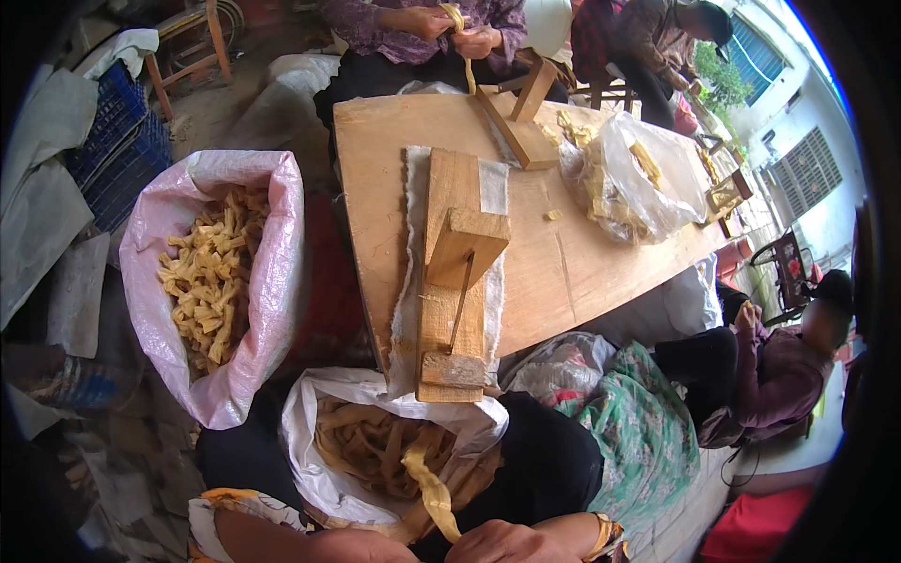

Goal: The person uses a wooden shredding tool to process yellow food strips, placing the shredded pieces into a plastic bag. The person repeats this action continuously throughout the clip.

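Note:
At the bottom edge my right hand is beside the lower end of a yellow dried strip; its fingers are mostly cut off. My left hand is next to it, its fingers also out of view. The strip rises over an open white woven sack of brownish strips between my knees. Ahead, a wooden block stand with a thin metal rod lies on a white cloth on the wooden table. To the left stands a pink woven sack full of knotted yellow pieces.
A clear plastic bag of yellow pieces and a second wooden stand are on the table. Several people sit around, one across it holding a strip. Blue crates stand at the left, green floral fabric at the right.

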Demonstrator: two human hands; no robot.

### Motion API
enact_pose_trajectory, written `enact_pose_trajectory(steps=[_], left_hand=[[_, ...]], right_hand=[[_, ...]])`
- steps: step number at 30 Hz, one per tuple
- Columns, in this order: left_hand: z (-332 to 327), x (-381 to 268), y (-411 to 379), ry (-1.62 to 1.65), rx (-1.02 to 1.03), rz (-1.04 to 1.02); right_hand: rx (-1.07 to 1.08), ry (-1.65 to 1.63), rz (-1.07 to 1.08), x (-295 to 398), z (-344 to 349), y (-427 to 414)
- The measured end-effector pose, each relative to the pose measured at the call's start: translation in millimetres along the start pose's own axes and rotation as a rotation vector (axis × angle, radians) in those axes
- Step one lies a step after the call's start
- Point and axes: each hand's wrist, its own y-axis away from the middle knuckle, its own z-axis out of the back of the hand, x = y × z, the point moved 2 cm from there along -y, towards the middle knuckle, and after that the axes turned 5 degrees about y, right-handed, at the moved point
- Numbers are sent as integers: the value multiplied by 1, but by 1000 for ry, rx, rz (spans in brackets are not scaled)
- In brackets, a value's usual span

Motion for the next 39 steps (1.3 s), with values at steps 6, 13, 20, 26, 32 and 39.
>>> enact_pose_trajectory(steps=[6, 13, 20, 26, 32, 39], left_hand=[[4, -1, 0, -206, 1, -2], [-2, -7, 1, -429, 149, 105], [29, -20, 21, -1359, -197, -155], [76, -5, 33, -398, -586, 323], [76, 5, 32, -607, -649, 410], [78, 16, 49, -448, -739, 186]], right_hand=[[26, -47, 46, -7, 7, 5], [-86, 108, 74, -28, 15, 28], [-289, 215, -506, -40, 17, 37], [-518, -47, -1048, -52, 16, 44], [-500, -192, -1054, -56, 14, 51], [-636, -210, -1010, -50, 19, 56]])
